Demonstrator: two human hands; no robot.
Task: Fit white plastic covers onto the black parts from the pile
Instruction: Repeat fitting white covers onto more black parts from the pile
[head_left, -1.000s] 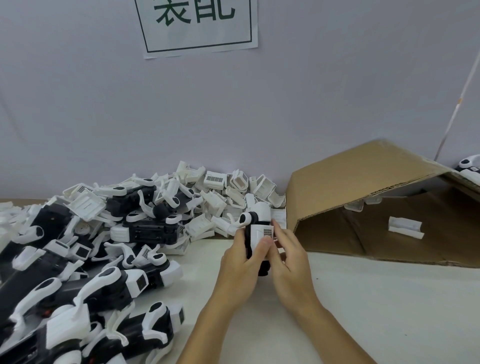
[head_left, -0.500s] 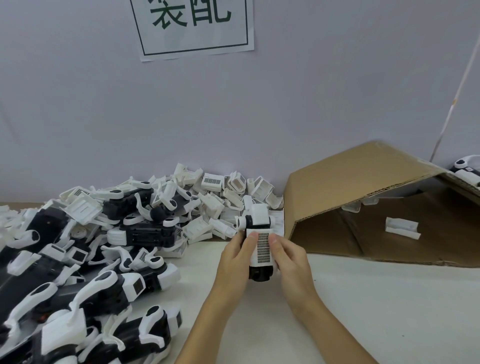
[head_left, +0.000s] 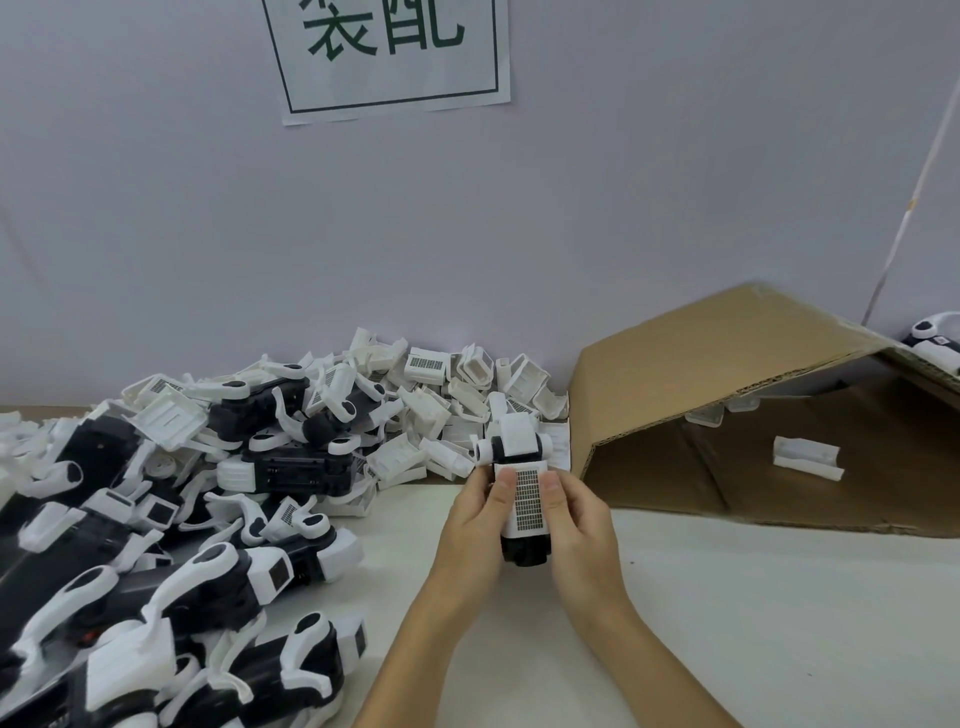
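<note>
Above the table (head_left: 727, 597), both hands, left (head_left: 475, 525) and right (head_left: 579, 525), gripped the part (head_left: 524, 553), thumbs pressing the cover (head_left: 525, 501); even thumb pressure would likely seat it squarely

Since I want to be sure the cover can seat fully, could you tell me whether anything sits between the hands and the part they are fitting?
Nothing visible does. The left hand and right hand already grip the black part, thumbs pressing the white cover directly.
</note>
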